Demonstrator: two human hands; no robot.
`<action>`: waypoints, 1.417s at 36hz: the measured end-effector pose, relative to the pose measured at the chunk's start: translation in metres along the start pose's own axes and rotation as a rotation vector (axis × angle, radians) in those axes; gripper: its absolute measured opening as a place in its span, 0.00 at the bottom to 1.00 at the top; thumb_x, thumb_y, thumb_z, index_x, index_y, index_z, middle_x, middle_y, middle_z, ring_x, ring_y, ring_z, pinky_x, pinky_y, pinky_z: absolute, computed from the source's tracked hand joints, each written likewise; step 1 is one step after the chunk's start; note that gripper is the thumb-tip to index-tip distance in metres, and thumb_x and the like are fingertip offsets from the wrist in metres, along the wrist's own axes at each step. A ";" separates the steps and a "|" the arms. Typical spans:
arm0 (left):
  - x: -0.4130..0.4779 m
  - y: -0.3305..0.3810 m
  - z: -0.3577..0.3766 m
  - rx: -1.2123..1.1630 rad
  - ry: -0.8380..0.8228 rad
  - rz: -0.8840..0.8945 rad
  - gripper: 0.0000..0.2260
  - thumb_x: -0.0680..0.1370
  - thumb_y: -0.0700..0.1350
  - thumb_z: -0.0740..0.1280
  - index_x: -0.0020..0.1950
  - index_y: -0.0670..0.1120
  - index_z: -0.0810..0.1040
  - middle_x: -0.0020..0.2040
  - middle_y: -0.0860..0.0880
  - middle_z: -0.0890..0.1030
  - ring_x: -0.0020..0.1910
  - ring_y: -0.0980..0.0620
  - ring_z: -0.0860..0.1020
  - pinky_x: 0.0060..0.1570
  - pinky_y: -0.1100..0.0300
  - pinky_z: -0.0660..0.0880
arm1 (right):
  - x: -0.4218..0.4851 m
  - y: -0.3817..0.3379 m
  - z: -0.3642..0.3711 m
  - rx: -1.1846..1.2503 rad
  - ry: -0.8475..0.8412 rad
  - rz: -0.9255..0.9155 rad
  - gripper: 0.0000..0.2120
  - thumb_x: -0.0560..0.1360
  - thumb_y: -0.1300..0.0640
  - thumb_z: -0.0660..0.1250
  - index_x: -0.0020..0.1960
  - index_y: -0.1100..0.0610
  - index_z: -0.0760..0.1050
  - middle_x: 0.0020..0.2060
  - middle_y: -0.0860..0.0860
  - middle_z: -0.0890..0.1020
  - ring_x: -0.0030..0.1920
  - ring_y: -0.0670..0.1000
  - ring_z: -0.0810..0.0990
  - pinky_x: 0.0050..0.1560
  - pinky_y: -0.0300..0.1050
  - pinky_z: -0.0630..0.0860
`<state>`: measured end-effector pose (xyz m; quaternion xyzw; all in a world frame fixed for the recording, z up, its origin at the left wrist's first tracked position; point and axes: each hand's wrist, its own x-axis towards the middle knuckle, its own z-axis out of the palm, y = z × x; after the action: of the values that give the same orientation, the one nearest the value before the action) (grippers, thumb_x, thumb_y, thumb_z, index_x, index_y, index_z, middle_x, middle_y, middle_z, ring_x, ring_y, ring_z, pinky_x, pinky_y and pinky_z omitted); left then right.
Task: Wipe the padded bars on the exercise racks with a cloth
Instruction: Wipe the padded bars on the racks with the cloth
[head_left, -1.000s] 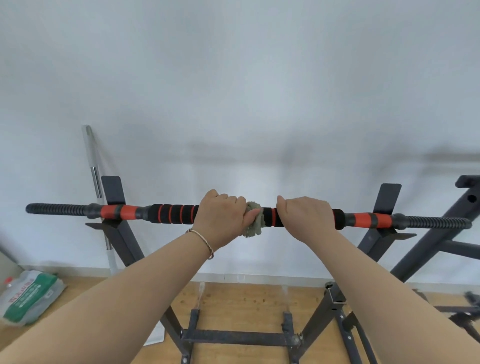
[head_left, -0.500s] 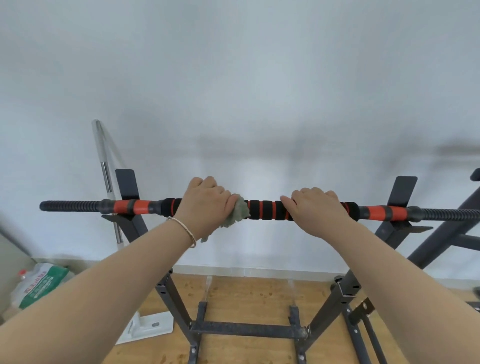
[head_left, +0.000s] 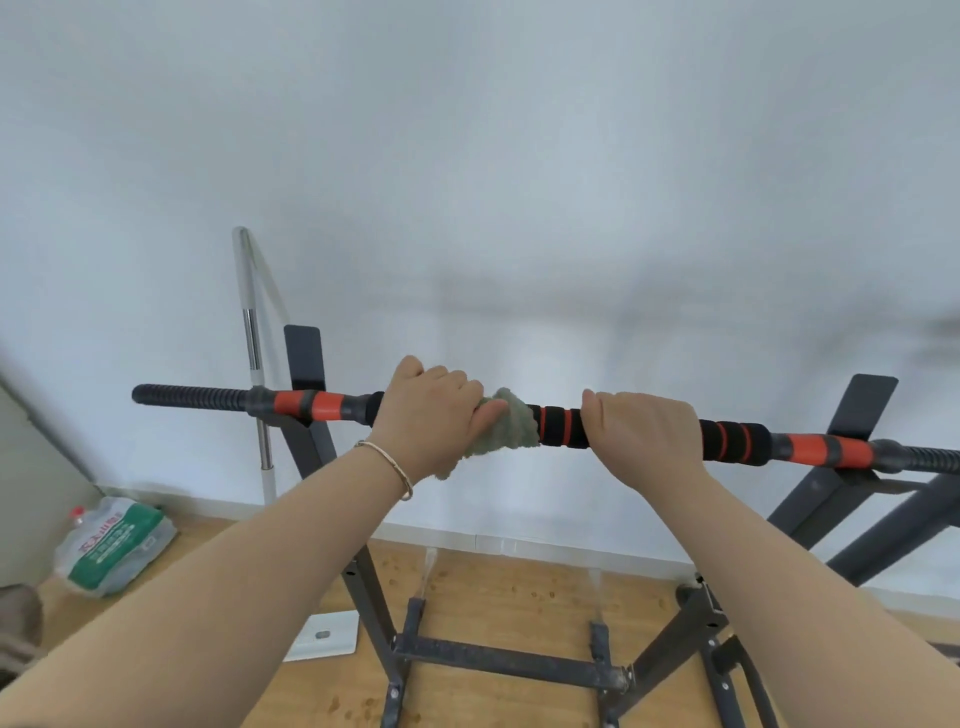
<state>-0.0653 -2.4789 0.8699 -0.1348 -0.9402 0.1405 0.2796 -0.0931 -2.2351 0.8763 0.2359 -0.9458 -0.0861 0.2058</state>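
Note:
A long bar with black and orange foam padding lies across a dark metal rack in front of me. My left hand grips a grey-green cloth wrapped around the bar, left of its middle. The cloth bulges out to the right of my fingers and a tail hangs below the wrist. My right hand grips the bare padding a short way to the right of the cloth. A thin bracelet sits on my left wrist.
A white wall stands close behind the rack. A chrome pole leans against it at the left. A plastic bag with a bottle lies on the wooden floor at the far left. A second dark frame stands at the right.
My left hand with the cloth slid left along the bar, then back a little right. The view has shifted left and the bar now looks tilted down to the right.

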 end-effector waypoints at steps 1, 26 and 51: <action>-0.005 -0.008 -0.003 0.018 -0.037 0.025 0.14 0.82 0.51 0.56 0.39 0.49 0.73 0.32 0.53 0.70 0.31 0.49 0.67 0.41 0.53 0.63 | 0.000 0.000 0.001 -0.030 -0.014 0.010 0.19 0.57 0.68 0.70 0.33 0.56 0.60 0.21 0.46 0.50 0.21 0.47 0.48 0.30 0.33 0.53; -0.023 -0.032 0.003 -0.398 -0.218 -0.369 0.15 0.81 0.51 0.54 0.63 0.54 0.76 0.56 0.56 0.80 0.60 0.50 0.75 0.71 0.43 0.56 | 0.038 -0.099 -0.034 0.551 -0.047 0.100 0.03 0.77 0.55 0.63 0.47 0.52 0.76 0.48 0.46 0.77 0.53 0.52 0.69 0.53 0.47 0.65; 0.051 0.011 -0.075 -1.487 -0.422 -0.290 0.16 0.72 0.52 0.76 0.41 0.44 0.73 0.38 0.48 0.77 0.35 0.49 0.77 0.38 0.51 0.75 | -0.002 0.041 -0.094 2.046 0.041 0.641 0.09 0.80 0.69 0.60 0.55 0.61 0.76 0.37 0.54 0.78 0.39 0.55 0.78 0.47 0.56 0.79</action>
<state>-0.0627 -2.4376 0.9512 -0.1328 -0.8290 -0.5407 -0.0529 -0.0683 -2.2045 0.9708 0.0384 -0.5828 0.8094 -0.0606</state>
